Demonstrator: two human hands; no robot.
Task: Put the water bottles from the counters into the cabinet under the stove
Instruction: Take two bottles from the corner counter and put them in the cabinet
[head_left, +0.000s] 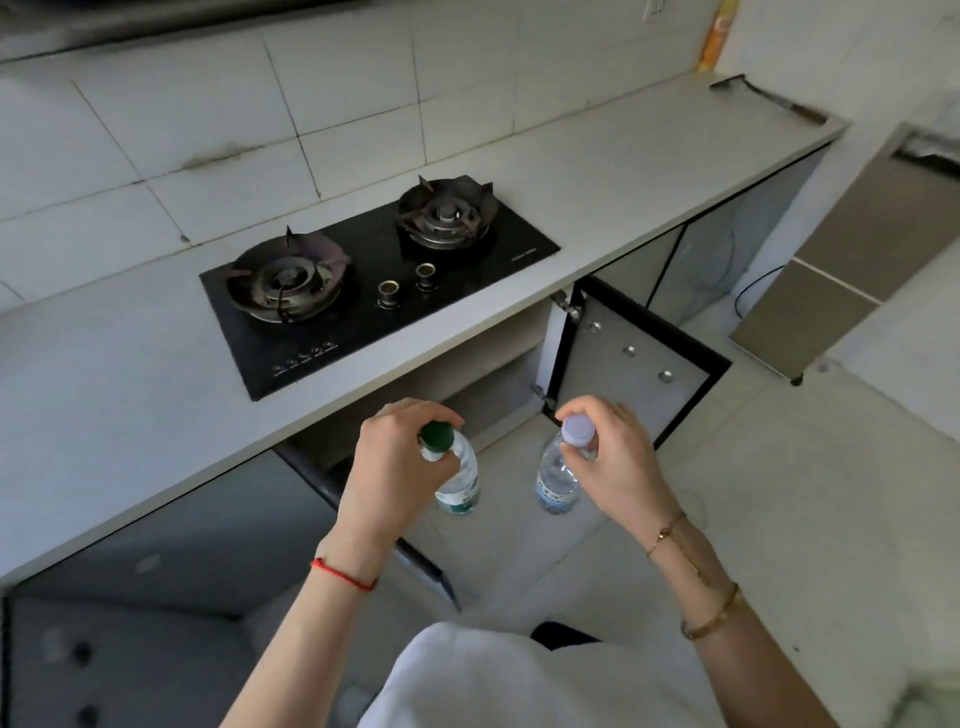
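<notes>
Your left hand gripped the green-capped bottle, your right hand the white-capped bottle, at frame centre; lowering both upright into the open cabinet was advisable.

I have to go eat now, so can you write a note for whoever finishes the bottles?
Left hand: fingers shut on the green-cap bottle, near its neck.
Right hand: fingers shut on the white-cap bottle, near its neck.
Both bottles hang over the floor, before the open cabinet under the stove.
Done: cabinet doors open, bottles picked up.
Left: set both inside. No other bottles show on the counter.
</notes>
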